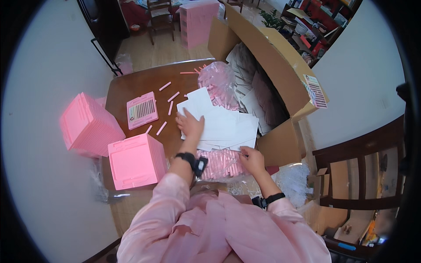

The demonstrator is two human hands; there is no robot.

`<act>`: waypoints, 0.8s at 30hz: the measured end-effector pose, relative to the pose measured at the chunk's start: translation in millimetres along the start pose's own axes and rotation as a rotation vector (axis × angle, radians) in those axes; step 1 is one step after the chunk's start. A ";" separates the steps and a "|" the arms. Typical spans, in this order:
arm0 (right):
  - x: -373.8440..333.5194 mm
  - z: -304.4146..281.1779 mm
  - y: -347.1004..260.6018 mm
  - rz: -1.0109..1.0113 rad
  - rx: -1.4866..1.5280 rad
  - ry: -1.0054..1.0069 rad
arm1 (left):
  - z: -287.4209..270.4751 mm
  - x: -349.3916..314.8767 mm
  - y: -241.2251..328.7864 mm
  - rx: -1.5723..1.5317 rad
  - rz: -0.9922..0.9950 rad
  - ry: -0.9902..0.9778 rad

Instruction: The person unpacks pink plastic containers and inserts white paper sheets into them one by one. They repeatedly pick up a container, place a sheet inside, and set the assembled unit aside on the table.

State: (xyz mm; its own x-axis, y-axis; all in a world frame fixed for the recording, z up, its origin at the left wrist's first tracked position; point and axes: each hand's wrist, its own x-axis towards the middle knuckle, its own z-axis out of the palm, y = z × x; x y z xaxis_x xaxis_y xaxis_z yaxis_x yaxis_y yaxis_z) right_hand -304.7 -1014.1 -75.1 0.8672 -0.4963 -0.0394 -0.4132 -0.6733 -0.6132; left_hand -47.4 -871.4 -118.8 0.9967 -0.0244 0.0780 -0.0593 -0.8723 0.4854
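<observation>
Under the flat, loosely spread left hand [190,126], white cards [221,125] piled up, right hand [252,161] half-curled at their near edge, grip unclear, bagged pink tubes [219,165] between the forearms.

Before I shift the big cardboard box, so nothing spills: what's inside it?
Inside the cardboard box lie loose white sheets, some in shadow; whatever lies beneath the top ones is covered.

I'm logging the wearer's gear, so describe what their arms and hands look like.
Loose, shiny pink sleeves cover the upper arms and end short of the wrists. Each forearm wears a black strap with a small dark box. The left hand and right hand are gloveless.
</observation>
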 end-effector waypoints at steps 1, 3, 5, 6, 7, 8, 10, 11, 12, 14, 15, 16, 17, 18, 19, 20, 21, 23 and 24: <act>1.6 -4.1 7.4 0.018 0.031 -0.019 | 5.6 21.7 4.3 0.004 -0.169 -0.103; 4.1 -9.7 18.5 -0.030 0.101 -0.010 | 13.3 48.7 4.3 -0.013 -0.365 -0.276; 6.5 -15.7 25.7 -0.030 0.157 -0.052 | 19.9 59.5 -0.9 -0.041 -0.430 -0.436; 8.5 -17.4 26.8 -0.066 0.113 -0.063 | 23.3 62.5 -2.4 -0.003 -0.424 -0.437; 11.0 -17.3 25.6 -0.111 0.125 -0.074 | 26.9 62.2 -3.5 -0.023 -0.405 -0.403; 15.4 -15.7 22.3 -0.141 0.133 -0.091 | 27.9 61.3 -6.3 -0.033 -0.390 -0.376; 27.6 -7.6 10.6 -0.239 0.149 -0.133 | 22.4 58.0 -13.6 -0.079 -0.307 -0.311; 36.5 -0.9 2.5 -0.210 0.084 -0.187 | 15.0 56.1 -18.6 -0.113 -0.236 -0.275; 46.1 6.6 -6.3 -0.184 0.018 -0.241 | 6.6 51.9 -23.1 -0.139 -0.159 -0.231; 66.3 17.8 -18.9 -0.088 -0.103 -0.389 | -13.3 39.4 -29.3 -0.513 -0.092 -0.193; 73.0 20.0 -21.3 -0.092 -0.108 -0.407 | -26.5 33.0 -31.3 -0.673 -0.117 -0.197; 79.8 21.0 -22.4 -0.095 -0.108 -0.424 | -41.0 19.6 -34.6 -0.897 -0.068 -0.220; 84.5 22.0 -23.8 -0.094 -0.117 -0.441 | -52.6 8.0 -34.0 -1.093 -0.061 -0.213; 86.7 23.9 -26.4 -0.085 -0.141 -0.448 | -65.7 -0.8 -34.8 -1.101 -0.111 -0.235; 87.6 24.8 -28.4 -0.092 -0.171 -0.476 | -78.9 -8.7 -36.3 -1.150 -0.074 -0.245; 88.3 24.5 -29.6 -0.094 -0.216 -0.496 | -91.6 -10.6 -36.5 -1.212 -0.119 -0.281; 88.6 24.5 -32.0 -0.098 -0.262 -0.508 | -102.0 -16.4 -36.4 -1.267 -0.134 -0.272; 87.4 23.2 -37.8 -0.087 -0.139 -0.430 | -119.0 -28.8 -35.7 -1.376 -0.181 -0.249; 87.9 22.3 -42.3 -0.075 -0.041 -0.381 | -125.7 -36.3 -35.4 -1.423 -0.083 -0.253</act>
State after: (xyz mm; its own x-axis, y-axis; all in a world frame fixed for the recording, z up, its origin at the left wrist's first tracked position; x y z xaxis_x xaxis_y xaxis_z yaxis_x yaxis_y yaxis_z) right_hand -204.8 -1016.9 -70.2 0.9332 -0.2112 -0.2908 -0.3491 -0.7248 -0.5939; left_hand -88.5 -778.3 -29.3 0.9740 -0.2145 -0.0728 0.1437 0.3368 0.9305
